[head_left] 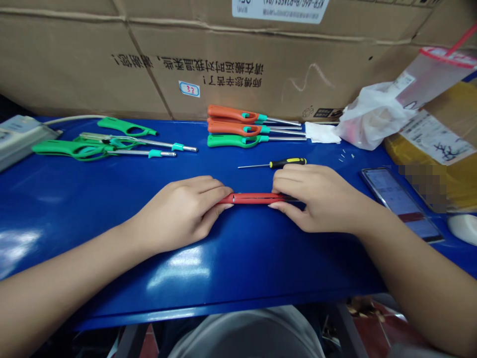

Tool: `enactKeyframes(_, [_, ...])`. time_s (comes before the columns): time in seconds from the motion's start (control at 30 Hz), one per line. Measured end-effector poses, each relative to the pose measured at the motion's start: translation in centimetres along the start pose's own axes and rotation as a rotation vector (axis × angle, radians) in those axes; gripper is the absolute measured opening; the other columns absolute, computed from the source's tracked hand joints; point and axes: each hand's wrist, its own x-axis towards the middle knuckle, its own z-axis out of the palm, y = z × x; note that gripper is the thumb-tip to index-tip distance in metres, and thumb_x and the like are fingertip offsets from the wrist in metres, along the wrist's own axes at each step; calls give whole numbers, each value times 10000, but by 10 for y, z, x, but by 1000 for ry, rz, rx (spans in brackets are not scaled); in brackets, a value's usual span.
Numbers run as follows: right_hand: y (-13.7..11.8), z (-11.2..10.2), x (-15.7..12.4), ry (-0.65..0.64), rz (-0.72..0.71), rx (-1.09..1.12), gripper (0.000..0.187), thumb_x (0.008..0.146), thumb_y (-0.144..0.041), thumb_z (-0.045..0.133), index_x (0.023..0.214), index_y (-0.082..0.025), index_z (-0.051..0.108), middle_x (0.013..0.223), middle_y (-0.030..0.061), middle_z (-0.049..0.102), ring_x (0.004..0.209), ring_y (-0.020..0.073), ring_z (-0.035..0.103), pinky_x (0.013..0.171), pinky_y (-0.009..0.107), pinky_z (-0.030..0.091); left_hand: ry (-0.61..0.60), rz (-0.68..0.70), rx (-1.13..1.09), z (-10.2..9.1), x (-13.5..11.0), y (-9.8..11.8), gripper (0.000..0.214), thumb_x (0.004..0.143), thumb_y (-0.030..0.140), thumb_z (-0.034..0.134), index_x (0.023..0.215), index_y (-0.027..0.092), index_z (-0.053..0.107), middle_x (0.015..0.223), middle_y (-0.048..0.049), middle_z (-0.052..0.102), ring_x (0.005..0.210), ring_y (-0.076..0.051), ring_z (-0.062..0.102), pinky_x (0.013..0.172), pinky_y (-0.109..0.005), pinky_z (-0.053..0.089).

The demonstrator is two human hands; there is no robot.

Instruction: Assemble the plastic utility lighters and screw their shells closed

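Both hands pinch a red gas lighter (250, 199) held level above the blue table, with its seam side toward me and a dark gap along the seam. My left hand (186, 211) is closed on its left end, thumb below and fingers above. My right hand (316, 196) grips the right end the same way, hiding most of the metal tube. Just behind the right fingers lies a black and yellow screwdriver (288, 162). Farther back, two orange lighters (233, 113) and a green lighter (231, 140) lie side by side, tubes pointing right.
At left lie green lighter parts (70, 148) with metal tubes, beside a white power strip (22, 136). A phone (400, 204), a white mouse (464, 228) and a cup (436, 74) with a plastic bag (372, 117) are at right. A cardboard box (93, 74) stands behind.
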Motion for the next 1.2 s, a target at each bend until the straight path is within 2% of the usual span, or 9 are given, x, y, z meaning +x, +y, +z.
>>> enactKeyframes(0.07, [-1,0,1,21,26,8,165,973,-320,632,891,-177,641,876,64,678,801,227,593,727,344,428,9,-12,-33,0,0,1,232,1057,221,553,1156,92,719,993,-97,753,876,-227,702,790,-336,552])
enactKeyframes(0.2, [-4,5,3,112,4,44,201,1012,-341,614,1071,-160,678,1031,88,732,942,252,658,827,366,469,28,-22,-73,-1,1,5,226,1049,212,566,1162,90,719,1013,-97,757,886,-224,700,803,-335,549])
enactKeyframes(0.4, [-8,12,4,217,-47,86,202,1016,-317,605,955,-144,688,907,81,711,827,229,630,756,353,458,39,-11,-96,-3,1,9,211,1040,205,580,1144,87,721,974,-86,756,851,-211,693,780,-325,545])
enactKeyframes(0.87, [-10,13,6,172,-28,99,185,1016,-303,593,912,-164,659,849,50,660,766,203,553,726,338,412,13,-20,-85,-4,1,11,224,1057,228,546,1141,114,720,954,-69,755,834,-201,691,763,-314,547])
enactKeyframes(1.03, [-6,11,5,39,53,182,148,997,-335,669,997,-187,656,981,48,715,888,208,622,802,345,424,1,-64,-58,1,0,5,247,1058,260,545,1162,134,730,1056,-97,777,936,-232,729,818,-347,587])
enactKeyframes(1.2, [-2,16,6,25,81,236,97,998,-291,657,1018,-196,656,1070,61,704,990,222,639,849,356,444,47,-89,-69,9,1,-1,252,1044,246,576,1209,148,739,1120,-104,770,1024,-236,728,897,-358,603])
